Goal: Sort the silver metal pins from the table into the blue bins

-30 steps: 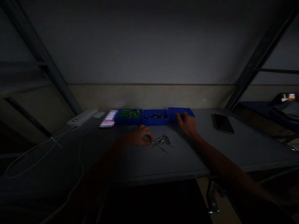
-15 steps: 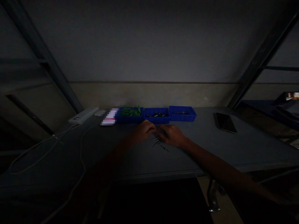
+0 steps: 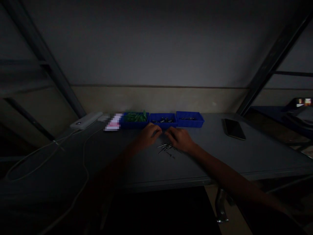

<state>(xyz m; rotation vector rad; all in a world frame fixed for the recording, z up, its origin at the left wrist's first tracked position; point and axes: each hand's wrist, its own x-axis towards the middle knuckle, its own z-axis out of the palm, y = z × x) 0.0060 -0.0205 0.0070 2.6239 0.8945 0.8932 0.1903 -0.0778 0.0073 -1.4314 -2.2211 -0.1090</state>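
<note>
My left hand (image 3: 149,133) is closed just in front of the middle blue bin (image 3: 163,125), with a small dark piece between its fingers that I cannot make out. Close beside it, fingertips facing it across a narrow gap, my right hand (image 3: 181,139) is pinched; whatever it grips is too small to name. Below the hands lies a loose pile of thin metal pins (image 3: 165,147), partly behind my right hand. A single metal pin (image 3: 170,155) rests slightly nearer the front edge. Short metal pieces fill the middle bin.
To the left stands a blue bin (image 3: 134,126) of green pieces, to the right another blue bin (image 3: 190,124) with thin metal parts. A lit phone (image 3: 113,122), a white power bank (image 3: 86,120) with cables and a dark phone (image 3: 234,129) lie on the grey table (image 3: 207,160).
My hands have drawn slightly apart, with a gap between the fingertips. More of the pin pile shows below them. The bins stay in place.
</note>
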